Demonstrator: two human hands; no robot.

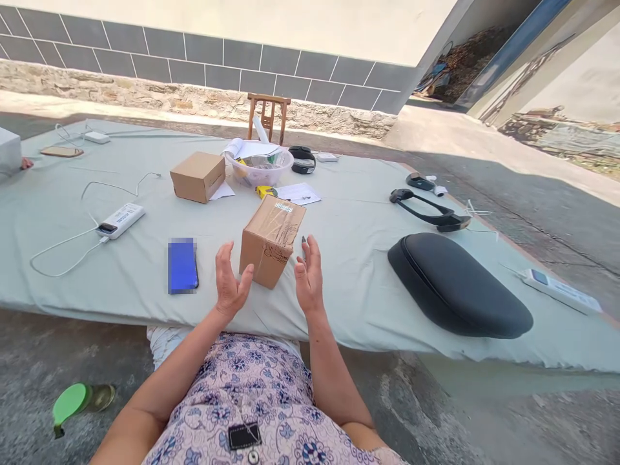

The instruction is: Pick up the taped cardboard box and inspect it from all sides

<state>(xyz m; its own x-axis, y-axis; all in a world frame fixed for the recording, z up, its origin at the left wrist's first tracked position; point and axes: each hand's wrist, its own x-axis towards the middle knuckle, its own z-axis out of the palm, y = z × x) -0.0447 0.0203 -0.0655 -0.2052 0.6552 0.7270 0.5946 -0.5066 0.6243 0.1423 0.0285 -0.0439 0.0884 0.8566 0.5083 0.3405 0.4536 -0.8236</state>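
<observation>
Watching remotely, I have the left hand and right hand either side of the box, thumbs apart from fingers, neither clamped on anything. The left thumb overlaps the box in view; I cannot tell whether they touch. A wide left elbow could nudge the phone beside that hand. The box rests on the cloth between the hands; uneven pressure could twist it, and wrinkles could snag its lower edge. Its scuffed corner might give if squeezed hard. Farther off, an overlong push could shove the tape measure against the basket.
</observation>
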